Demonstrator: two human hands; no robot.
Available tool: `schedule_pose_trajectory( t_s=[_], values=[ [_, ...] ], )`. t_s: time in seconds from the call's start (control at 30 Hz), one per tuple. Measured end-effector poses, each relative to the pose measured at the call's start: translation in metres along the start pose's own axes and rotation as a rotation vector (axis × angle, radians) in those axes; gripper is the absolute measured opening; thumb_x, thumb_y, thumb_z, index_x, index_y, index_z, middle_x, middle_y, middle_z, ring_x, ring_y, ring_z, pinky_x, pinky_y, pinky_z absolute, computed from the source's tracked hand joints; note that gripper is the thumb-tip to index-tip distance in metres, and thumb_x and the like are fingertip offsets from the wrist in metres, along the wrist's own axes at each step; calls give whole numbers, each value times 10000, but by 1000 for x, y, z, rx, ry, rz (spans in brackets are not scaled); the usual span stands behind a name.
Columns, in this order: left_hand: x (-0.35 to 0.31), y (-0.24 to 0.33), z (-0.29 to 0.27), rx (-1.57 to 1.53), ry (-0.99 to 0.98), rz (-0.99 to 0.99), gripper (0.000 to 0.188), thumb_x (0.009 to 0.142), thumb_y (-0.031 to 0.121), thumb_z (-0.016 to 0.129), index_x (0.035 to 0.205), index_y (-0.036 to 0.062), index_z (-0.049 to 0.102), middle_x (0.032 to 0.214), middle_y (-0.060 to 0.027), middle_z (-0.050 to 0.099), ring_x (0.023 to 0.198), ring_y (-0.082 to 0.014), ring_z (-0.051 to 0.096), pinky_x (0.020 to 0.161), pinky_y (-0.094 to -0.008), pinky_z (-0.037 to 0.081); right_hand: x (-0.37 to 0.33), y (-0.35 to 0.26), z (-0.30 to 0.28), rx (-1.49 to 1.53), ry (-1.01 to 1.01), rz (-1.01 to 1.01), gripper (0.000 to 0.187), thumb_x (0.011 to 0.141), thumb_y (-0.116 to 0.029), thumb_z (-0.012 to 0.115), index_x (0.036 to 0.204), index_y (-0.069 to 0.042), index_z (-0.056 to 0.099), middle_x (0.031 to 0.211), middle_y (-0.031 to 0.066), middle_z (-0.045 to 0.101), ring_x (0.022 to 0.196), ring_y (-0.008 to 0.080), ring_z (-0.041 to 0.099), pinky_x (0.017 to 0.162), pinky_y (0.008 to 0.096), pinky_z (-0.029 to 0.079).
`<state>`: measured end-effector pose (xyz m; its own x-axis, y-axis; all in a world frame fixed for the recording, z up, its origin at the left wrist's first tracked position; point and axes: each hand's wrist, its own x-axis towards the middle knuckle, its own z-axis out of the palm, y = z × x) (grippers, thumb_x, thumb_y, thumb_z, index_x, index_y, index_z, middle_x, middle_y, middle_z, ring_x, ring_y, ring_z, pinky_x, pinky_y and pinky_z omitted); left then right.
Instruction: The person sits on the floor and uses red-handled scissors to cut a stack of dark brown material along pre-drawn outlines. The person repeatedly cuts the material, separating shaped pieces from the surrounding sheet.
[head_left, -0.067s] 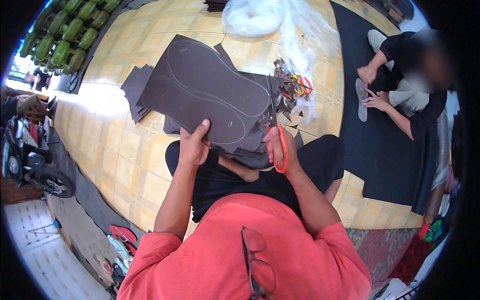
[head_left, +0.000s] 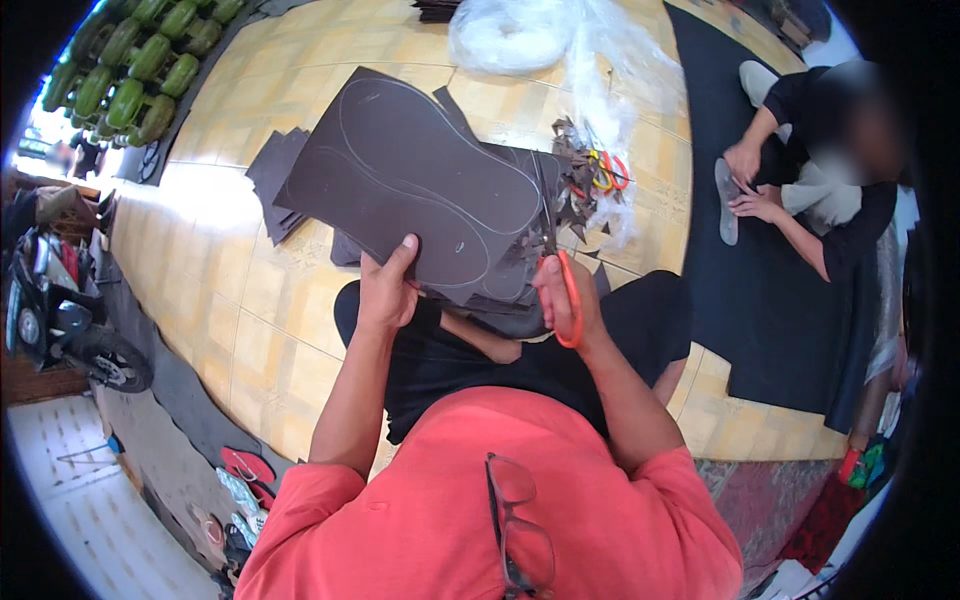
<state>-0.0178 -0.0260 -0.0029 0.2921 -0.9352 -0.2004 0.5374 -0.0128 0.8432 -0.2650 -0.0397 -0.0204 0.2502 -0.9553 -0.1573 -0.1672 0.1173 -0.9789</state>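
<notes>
My left hand [head_left: 390,287] pinches the lower edge of a dark brown sheet [head_left: 400,170], thumb on top. Two sole shapes are outlined on the sheet in pale lines. In my right hand [head_left: 568,300] are scissors with orange handles [head_left: 572,305]. Their blades point away from me, at the right edge of the sheet beside the outlined toe or heel curve. Whether the blades are parted on the material is hard to make out. Below the sheet, a pile of dark pieces [head_left: 510,308] lies before my crossed legs.
More dark sheets [head_left: 272,185] are stacked on the tiled floor at left. Offcuts [head_left: 575,205] and yellow- and red-handled scissors [head_left: 608,172] lie at right, near clear plastic [head_left: 510,35]. A co-worker [head_left: 840,180] on a black mat [head_left: 770,340] handles a grey sole template [head_left: 727,200].
The whole view has shifted very slightly. My hands keep the same hold on the sheet and the scissors; nothing else has visibly changed.
</notes>
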Motion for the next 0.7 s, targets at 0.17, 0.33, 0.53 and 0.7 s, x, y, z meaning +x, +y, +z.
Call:
schedule_pose_trajectory(
  t_s=[0.17,0.33,0.53,0.7],
  values=[
    [26,18,-21,70,-4,38,405,935,107,630,1307,10,501,1256,-103,580,1149,-212,561,980,-365,458,2,8,-6,-118,-75,-31,518,996,-506,448,820,-28,542,519,-8,439,386,79,420,375,238,361],
    [25,37,-32,211,-48,-60,414,893,96,659,1267,-20,524,1175,-106,618,1075,-207,598,936,-369,480,-3,14,-7,23,-28,94,497,1015,-470,437,901,-3,562,576,0,467,431,94,466,411,248,403],
    [5,47,-35,395,-159,-273,404,813,119,721,1169,-33,607,1043,-93,667,940,-192,641,838,-329,515,11,11,-10,-41,-18,-13,480,1022,-451,440,1016,13,565,715,10,499,591,88,519,554,242,455],
    [-1,47,-30,454,-176,-341,451,794,114,737,1191,-50,598,1070,-116,671,958,-196,643,834,-320,519,16,1,-15,-156,26,-190,303,968,-303,573,923,-11,506,792,153,605,724,276,614,678,369,487]
  ],
)
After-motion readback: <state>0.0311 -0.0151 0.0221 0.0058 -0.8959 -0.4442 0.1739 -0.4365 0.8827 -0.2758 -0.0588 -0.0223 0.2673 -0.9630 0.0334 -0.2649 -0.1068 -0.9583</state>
